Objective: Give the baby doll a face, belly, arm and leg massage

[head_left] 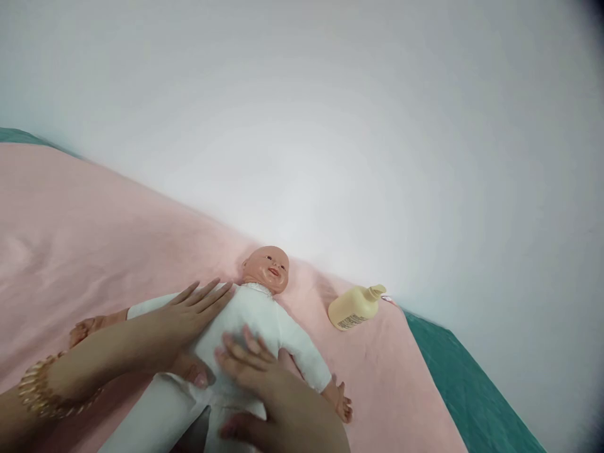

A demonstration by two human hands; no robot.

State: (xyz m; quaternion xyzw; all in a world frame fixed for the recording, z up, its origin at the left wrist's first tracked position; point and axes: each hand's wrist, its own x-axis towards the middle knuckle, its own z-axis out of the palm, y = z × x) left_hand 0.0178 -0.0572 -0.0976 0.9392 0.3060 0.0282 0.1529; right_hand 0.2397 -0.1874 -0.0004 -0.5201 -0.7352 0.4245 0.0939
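A baby doll [257, 314] with a bald head and a white cloth body lies on its back, arms spread, on a pink sheet. My left hand [195, 321] rests along the side of the doll's chest, fingers stretched out and thumb apart near its waist. Over the doll's belly is my right hand [259, 371], its fingers spread and slightly blurred; I cannot tell whether it touches the cloth. Neither hand holds anything. My forearms and hands hide part of the doll's torso and legs.
A pale yellow pump bottle [353, 308] stands to the right of the doll's head. The pink sheet [391, 384] lies over a green cover [462, 371] that shows at the right. A plain white wall [302, 126] rises behind the doll.
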